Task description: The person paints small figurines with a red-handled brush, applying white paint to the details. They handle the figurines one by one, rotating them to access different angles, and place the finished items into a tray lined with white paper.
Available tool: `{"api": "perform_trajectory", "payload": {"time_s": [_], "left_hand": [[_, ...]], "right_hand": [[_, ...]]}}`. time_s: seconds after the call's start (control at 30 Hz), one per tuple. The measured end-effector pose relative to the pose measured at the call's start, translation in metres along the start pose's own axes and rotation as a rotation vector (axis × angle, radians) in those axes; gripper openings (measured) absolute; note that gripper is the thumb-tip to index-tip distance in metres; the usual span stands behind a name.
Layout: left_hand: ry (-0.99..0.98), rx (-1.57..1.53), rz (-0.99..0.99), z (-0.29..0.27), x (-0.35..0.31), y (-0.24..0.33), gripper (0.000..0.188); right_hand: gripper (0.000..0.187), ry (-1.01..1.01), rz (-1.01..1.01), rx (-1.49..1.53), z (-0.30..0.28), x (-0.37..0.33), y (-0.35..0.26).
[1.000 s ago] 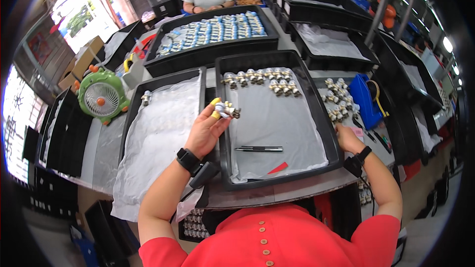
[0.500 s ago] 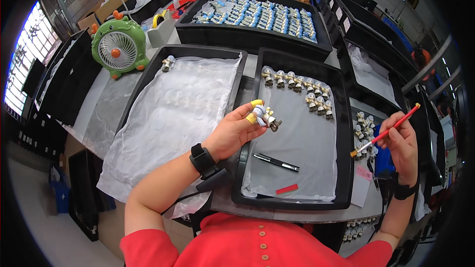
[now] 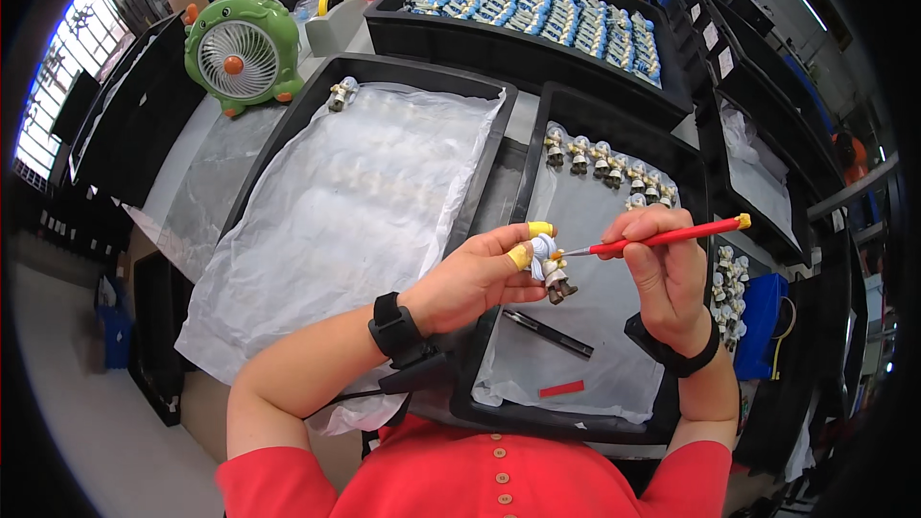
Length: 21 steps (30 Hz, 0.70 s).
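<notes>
My left hand (image 3: 480, 273) pinches a small figurine (image 3: 554, 273) with a pale head, white clothing and dark feet; yellow wraps cover its thumb and a fingertip. Closed round a red-handled paintbrush (image 3: 662, 235) is my right hand (image 3: 667, 273). The brush tip meets the figurine's upper part, or lies just in front of it. Both hands are above the right black tray (image 3: 468, 364), lined with white sheeting. Similar figurines (image 3: 602, 158) stand in rows at that tray's far end. A black pen-like tool (image 3: 549, 334) and a red strip (image 3: 561, 389) lie in its near part.
At left is another lined black tray (image 3: 264, 155) with one figurine (image 3: 342, 94) in its far corner. Behind, a large tray (image 3: 413, 31) holds many blue-and-white pieces. A green fan (image 3: 242, 48) stands far left. More figurines (image 3: 731, 293) and a blue container (image 3: 763, 321) are at right.
My right hand has come left with the paintbrush, bringing its tip to the figurine. The left hand has shifted slightly right and down in view, still holding the figurine. The view has also shifted.
</notes>
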<state>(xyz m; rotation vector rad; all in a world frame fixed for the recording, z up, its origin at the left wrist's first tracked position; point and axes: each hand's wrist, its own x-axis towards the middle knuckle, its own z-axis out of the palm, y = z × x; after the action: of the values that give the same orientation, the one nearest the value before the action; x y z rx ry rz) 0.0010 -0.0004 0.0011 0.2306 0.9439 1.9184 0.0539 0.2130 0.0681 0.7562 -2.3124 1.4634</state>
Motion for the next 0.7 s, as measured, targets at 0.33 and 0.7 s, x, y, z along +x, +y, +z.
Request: {"api": "perform_trajectory", "payload": {"time_s": [0.33,0.7], "left_hand": [[0.031,0.037,-0.019,0.005,-0.001,0.003,0.045],[0.031,0.026,-0.02,0.004,0.0,0.002,0.044]], "right_hand": [[0.015,-0.114,-0.096,-0.023,0.004,-0.002,0.013],[0.014,-0.046,-0.095,0.004,0.001,-0.008,0.013]]}}
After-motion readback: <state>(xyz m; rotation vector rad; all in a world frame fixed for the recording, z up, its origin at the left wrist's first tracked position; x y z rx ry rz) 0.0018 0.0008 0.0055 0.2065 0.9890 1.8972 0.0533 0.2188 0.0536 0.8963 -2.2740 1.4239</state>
